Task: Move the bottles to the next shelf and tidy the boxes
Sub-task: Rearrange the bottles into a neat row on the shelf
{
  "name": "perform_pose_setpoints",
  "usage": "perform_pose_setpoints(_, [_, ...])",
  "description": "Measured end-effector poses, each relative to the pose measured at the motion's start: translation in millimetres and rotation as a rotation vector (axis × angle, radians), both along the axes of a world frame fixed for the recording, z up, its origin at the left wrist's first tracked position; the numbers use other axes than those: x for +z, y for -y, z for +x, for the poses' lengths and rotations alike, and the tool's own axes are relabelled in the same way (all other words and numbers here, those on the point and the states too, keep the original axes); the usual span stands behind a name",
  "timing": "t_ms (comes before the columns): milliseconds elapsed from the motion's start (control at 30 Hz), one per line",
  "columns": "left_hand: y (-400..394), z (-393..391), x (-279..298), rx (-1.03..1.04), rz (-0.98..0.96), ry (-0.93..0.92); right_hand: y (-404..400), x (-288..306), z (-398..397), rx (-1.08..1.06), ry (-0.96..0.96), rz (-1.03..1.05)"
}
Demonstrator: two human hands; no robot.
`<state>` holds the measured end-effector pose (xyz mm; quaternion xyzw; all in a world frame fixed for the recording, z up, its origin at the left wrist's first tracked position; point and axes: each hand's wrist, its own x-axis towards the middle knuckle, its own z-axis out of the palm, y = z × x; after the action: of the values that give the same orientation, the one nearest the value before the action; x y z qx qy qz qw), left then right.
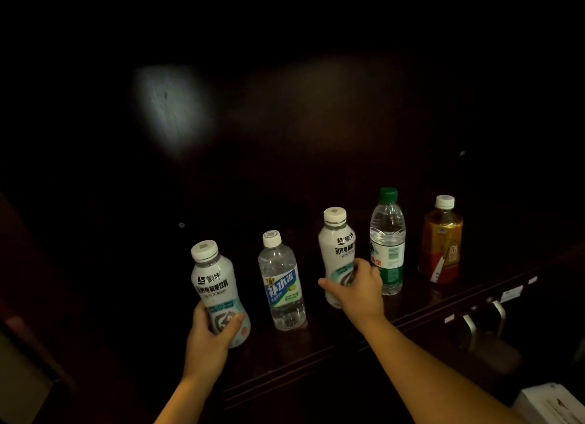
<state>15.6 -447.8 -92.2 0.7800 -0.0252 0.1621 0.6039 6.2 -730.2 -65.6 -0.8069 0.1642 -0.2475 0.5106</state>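
Note:
Several bottles stand in a row on a dark wooden shelf (316,354). My left hand (209,338) grips the lower part of a white milky bottle (215,284) at the left end. Beside it stands a clear bottle with a blue and green label (283,284). My right hand (356,286) wraps around the lower part of a second white milky bottle (337,243). Further right are a clear water bottle with a green cap (387,240) and an amber tea bottle with a white cap (441,243).
The scene is very dark, with a pale light patch on the back wall (172,107). Metal handles (484,320) hang on the cabinet front below the shelf at the right. A white box (550,403) shows in the lower right corner.

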Motion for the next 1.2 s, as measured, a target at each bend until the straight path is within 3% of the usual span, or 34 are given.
perform_pose_setpoints(100, [-1.2, 0.0, -0.2, -0.011, -0.001, -0.005, 2.7, -7.3, -1.0, 0.075, -0.004, 0.135])
perform_pose_setpoints(367, [-1.7, -0.7, -1.2, 0.002, -0.004, -0.017, -2.6, -10.6, -13.5, 0.078, 0.054, 0.153])
perform_pose_setpoints(533, [-0.5, 0.1, -1.4, 0.02, 0.014, 0.006, 17.4, -22.0, -42.5, -0.285, 0.236, 0.001])
perform_pose_setpoints(633, [0.7, -0.1, -2.3, 0.028, 0.023, 0.006, 40.5, -12.0, -31.9, -0.45, 0.127, -0.022])
perform_pose_setpoints(800, [0.1, 0.5, -0.1, 0.014, 0.014, 0.01, 47.3, -1.5, -9.3, -0.46, -0.047, -0.148])
perform_pose_setpoints(967, [3.3, -3.9, 7.3, -0.01, 0.021, 0.025, 68.0, -10.8, -3.7, -0.277, 0.028, -0.097])
perform_pose_setpoints(1067, [10.3, -19.6, 4.4, 0.222, 0.023, 0.062, 84.2, -12.0, -11.6, -0.066, 0.051, 0.039])
perform_pose_setpoints(1133, [24.2, -39.6, 6.2, 0.4, 0.043, 0.242, 91.6, -10.6, -12.2, 0.012, 0.05, 0.109])
perform_pose_setpoints(1200, [52.9, -60.7, 12.5, 0.331, 0.027, 0.375, 94.1, -11.1, -11.1, 0.019, 0.071, 0.075])
